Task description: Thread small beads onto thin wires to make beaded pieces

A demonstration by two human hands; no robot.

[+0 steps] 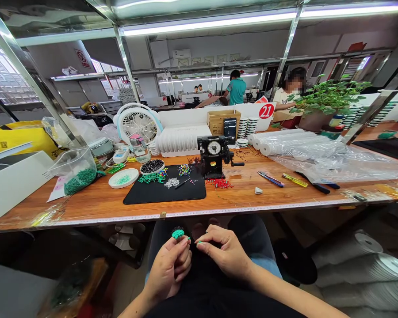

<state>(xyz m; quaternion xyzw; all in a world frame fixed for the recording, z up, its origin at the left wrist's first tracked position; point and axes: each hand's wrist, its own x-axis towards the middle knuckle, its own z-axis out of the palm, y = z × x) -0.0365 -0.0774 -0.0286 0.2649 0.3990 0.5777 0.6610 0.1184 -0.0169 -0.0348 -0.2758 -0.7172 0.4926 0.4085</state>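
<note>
L hand (168, 270) clamped on green beaded bunch (177, 234), R hand (223, 251) pinching tiny green bit (199, 241) right beside it, wooden bench (96, 201) w/ black mat (194, 190) at 12 o'clock.

A wooden tabletop (225, 196) is edged along its front by a printed measuring strip (199, 213). A black mat (192, 191) is laid near the middle, and a hand-cranked winding machine with a dial (214, 154) is set just beside it. A white dish of green pieces (123, 178) and a clear bag of green pieces (79, 176) are placed on the left side of the view. 3 plastic-wrapped white rolls (285, 143) are laid on the right, with blue-handled pliers (270, 179) and a yellow-handled tool (295, 179) in front of them.
</note>
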